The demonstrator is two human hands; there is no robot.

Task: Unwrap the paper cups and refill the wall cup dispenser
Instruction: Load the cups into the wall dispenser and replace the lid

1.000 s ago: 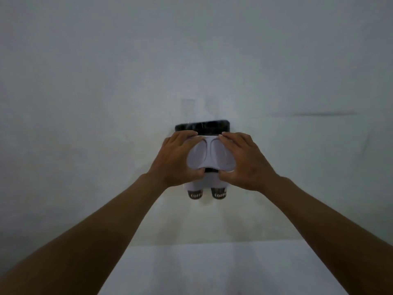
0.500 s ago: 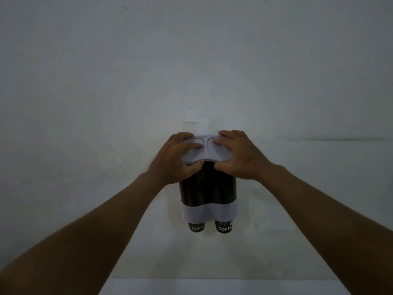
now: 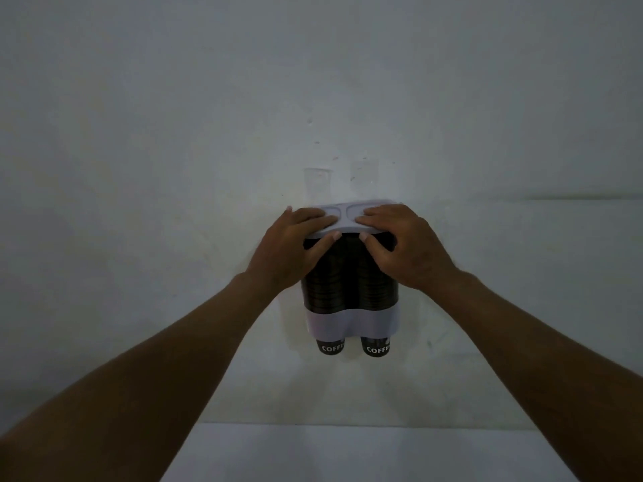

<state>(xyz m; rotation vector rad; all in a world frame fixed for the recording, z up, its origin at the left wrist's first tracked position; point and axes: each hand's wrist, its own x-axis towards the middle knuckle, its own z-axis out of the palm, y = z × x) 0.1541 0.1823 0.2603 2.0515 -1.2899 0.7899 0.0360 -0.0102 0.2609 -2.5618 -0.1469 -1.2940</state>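
The wall cup dispenser (image 3: 351,287) hangs on the wall, a dark see-through twin tube with a white band (image 3: 353,325) at its foot. Two stacks of dark paper cups fill it. One cup marked COFFEE pokes out under each tube, the left cup (image 3: 330,347) and the right cup (image 3: 377,346). A white lid (image 3: 348,215) lies flat across the top. My left hand (image 3: 295,245) holds the lid's left half, fingers on top and thumb under the front edge. My right hand (image 3: 400,245) grips the right half the same way.
A pale plain wall (image 3: 174,133) fills most of the view. A white tabletop (image 3: 348,450) lies below the dispenser, between my forearms. Two faint tape patches (image 3: 318,179) show on the wall just above the lid.
The white lid has swung down from tilted to flat on the dispenser's top, with both hands following it. My view has lifted, so the tubes now show in full.
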